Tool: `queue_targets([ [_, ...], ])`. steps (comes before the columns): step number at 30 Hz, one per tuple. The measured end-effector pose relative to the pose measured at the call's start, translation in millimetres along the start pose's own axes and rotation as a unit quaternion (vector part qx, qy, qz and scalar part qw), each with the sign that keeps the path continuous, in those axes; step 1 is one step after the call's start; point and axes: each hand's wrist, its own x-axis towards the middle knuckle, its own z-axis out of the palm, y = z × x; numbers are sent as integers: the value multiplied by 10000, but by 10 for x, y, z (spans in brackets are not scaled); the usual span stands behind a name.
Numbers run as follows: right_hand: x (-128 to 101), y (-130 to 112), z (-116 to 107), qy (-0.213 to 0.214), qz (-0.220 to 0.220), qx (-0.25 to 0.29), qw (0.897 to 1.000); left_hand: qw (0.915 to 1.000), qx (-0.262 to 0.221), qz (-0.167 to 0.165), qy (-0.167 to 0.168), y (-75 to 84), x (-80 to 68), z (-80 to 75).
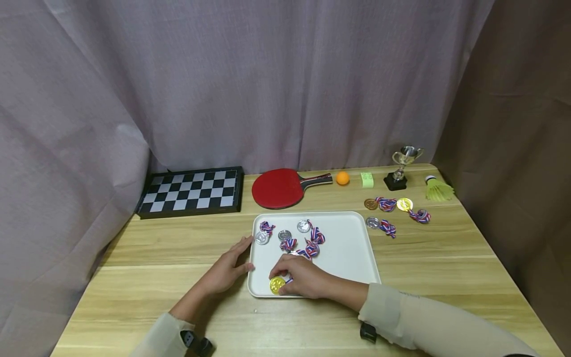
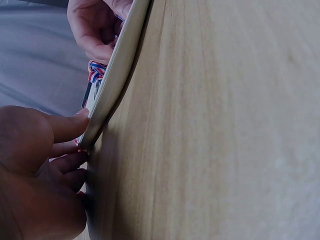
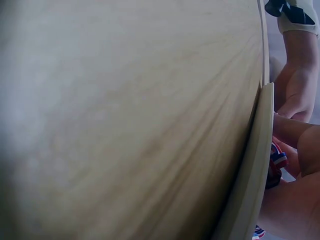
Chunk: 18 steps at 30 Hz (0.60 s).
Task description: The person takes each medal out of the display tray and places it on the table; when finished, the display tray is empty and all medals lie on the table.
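- We see our right hand at the near left corner of the white tray, its grip narrow, fingers curled round a gold medal that lies just inside the tray's near rim.
- From the right wrist view, a bit of red, white and blue ribbon shows between the fingers, with the tray's edge running upright beside it.
- Our left hand rests on the worktop with the grip relaxed and holding nothing; straight fingertips and thumb touch the tray's left rim, as the left wrist view shows.
- Farther into the tray lie three silver medals with knotted striped ribbons, grouped toward its far left part.
- On the worktop right of the tray lie three more medals: a bronze one, a gold one and a silver one, each with its ribbon.
- Along the far edge, from left to right, stand a folded chessboard, a red table-tennis bat, an orange ball, a small green item, a little trophy cup and a yellow-green shuttlecock.
- A pale curtain hangs behind it all.
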Motion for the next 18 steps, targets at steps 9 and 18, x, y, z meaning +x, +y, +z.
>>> queue_targets([
  [9, -6, -10, 9, 103, -68, 56, 9999, 10000, -53, 3, 13, 6, 2, 0],
  [18, -22, -44, 18, 181, 104, 371, 9991, 10000, -30, 37, -8, 7, -3, -3],
])
